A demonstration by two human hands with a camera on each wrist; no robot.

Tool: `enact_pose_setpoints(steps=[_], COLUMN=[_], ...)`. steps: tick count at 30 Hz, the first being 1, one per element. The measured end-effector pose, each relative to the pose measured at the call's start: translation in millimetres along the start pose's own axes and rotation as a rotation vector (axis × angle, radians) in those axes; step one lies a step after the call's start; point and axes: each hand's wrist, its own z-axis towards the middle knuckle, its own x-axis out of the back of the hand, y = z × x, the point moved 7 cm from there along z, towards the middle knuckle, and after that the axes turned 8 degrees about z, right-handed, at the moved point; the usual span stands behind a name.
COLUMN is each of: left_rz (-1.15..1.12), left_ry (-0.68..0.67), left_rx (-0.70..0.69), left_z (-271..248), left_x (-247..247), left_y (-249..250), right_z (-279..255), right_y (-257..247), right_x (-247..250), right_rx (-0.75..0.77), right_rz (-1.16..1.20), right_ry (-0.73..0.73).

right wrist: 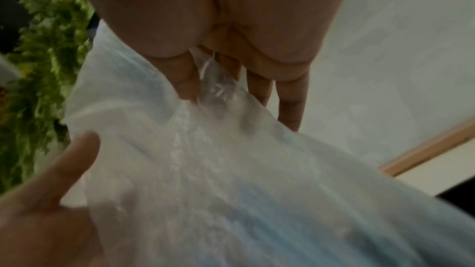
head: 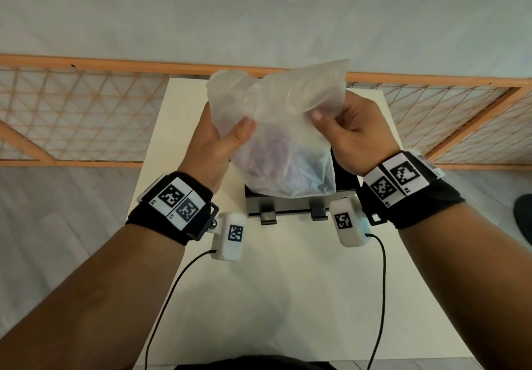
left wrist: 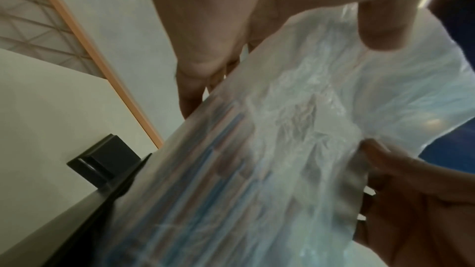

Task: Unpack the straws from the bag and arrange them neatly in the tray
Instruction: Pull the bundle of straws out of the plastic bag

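Note:
A cloudy translucent plastic bag hangs in the air above the table, held at its upper part by both hands. My left hand grips its left side, thumb on the front. My right hand pinches the right side. Coloured straws show faintly through the plastic as blue and reddish stripes; in the head view they are a purple blur low in the bag. A dark tray sits on the table right under the bag, mostly hidden by it. The bag fills the right wrist view.
The white table stretches toward me, bare in front of the tray. An orange-framed lattice panel lies on the floor beyond the table's far edge. Green foliage appears at the left of the right wrist view.

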Motion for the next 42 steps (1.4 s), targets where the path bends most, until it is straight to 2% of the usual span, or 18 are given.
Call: enact_pose_setpoints(steps=[5,12,14,20,27,30,32,36,40,42], left_rz=[-0.095,-0.139,-0.144,0.110,0.097,0.257,0.293,0.057,0.008,0.039], left_ry=[0.017,0.070,0.095,0.297,0.240,0.218,0.184,0.125,0.076,0.046], left_rx=[0.107,0.084,0.117,0.114,0.071,0.121,0.123,0.005,0.021,0.044], left_z=[-2,4,7,14,19,21,21,21,30,35], left_x=[5,9,7,9,10,10,9,7,5,3], left_y=[-8,-11,-10,-6,-2,-12,-13,8,15,15], right_z=[2,4,3,2,5,2,1,5,10,13], right_y=[-1,0,1,-7,3,11,10,4,-6,-3], right_x=[0,-4,-4,-10,-11,-14,-12,-5,-10,-19], right_rx=[0.001,-0.014,-0.024,-0.036,-0.126,-0.217,-0.234,-0.232,-0.208,-0.232], right_rz=[-0.014,-0.096,-0.107,-0.122,-0.147,-0.243,-0.322,-0.174,-0.253,-0.229], right_ry=[0.071,0.052,0.060,0.041,0.012,-0.073,-0.058,0.035,-0.045,-0.142])
